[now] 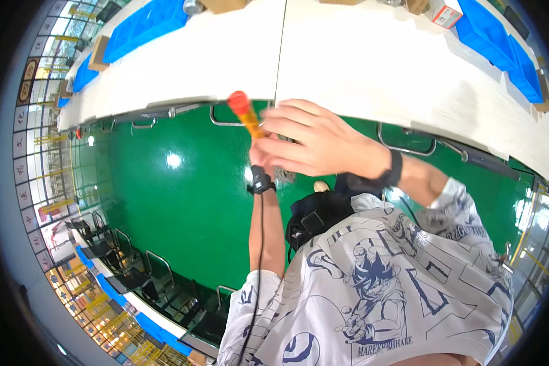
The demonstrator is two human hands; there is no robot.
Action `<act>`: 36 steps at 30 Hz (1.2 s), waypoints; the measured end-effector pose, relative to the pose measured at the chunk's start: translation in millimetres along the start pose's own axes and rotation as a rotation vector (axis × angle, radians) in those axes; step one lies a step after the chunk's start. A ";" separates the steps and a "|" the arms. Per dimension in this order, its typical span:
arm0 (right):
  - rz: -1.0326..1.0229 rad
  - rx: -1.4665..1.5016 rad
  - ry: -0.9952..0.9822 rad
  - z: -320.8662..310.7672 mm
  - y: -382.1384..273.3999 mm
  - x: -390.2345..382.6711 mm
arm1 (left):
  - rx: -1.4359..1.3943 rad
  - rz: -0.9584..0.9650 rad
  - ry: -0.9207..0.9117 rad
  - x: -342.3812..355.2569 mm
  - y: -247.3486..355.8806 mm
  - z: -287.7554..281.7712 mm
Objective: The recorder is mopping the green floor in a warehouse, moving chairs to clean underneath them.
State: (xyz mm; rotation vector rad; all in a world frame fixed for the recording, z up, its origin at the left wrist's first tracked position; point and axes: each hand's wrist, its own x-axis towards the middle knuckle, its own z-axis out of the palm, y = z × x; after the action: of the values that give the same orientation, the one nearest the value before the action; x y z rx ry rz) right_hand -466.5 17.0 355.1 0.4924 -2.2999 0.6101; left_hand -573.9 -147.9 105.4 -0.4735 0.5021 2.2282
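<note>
An orange handle with a red end (244, 114), shaped like a screwdriver's, points up and a little left near the table's front edge. My left hand (260, 153) is closed round its lower part, and no shaft can be made out. My right hand (314, 139) is held over to the right and partly covers the left one. Its fingers are stretched out and somewhat blurred. Whether its fingertips touch the handle or the left hand I cannot tell. Each wrist wears a black strap.
Ahead is a long white table (348, 67) with metal loops under its edge. Blue bins (143, 30) stand at its back left, more blue bins (488, 33) and a white-and-red box (446, 15) at back right. Behind me are black chairs (125, 277) on green floor (183, 201).
</note>
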 end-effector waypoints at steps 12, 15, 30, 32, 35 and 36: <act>1.009 -0.338 -0.303 -76.3 25.7 -220.6 | 0.252 -0.596 0.479 109.4 50.1 44.1; 1.175 -0.359 -0.238 -69.8 -9.1 -221.9 | 0.366 -0.757 0.362 125.0 52.3 36.2; 2.256 -0.241 -0.010 -33.9 -257.6 -353.3 | 0.787 -0.351 0.675 148.4 4.2 -4.6; 2.377 -0.188 -0.370 -38.1 -278.9 -365.5 | 0.765 -0.376 0.759 135.7 -28.2 2.2; 2.326 0.006 0.038 -73.0 -283.8 -385.5 | 1.107 -0.537 0.382 120.0 -70.9 -1.4; 2.315 0.003 0.049 -85.9 -284.4 -397.0 | 1.062 -0.704 0.358 115.0 -89.1 6.9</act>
State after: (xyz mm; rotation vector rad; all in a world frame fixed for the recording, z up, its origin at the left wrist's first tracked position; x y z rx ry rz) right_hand -6.6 -99.5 210.8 -2.4173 -1.7075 1.3657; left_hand -578.3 -19.0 37.8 -0.3716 1.3449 0.9864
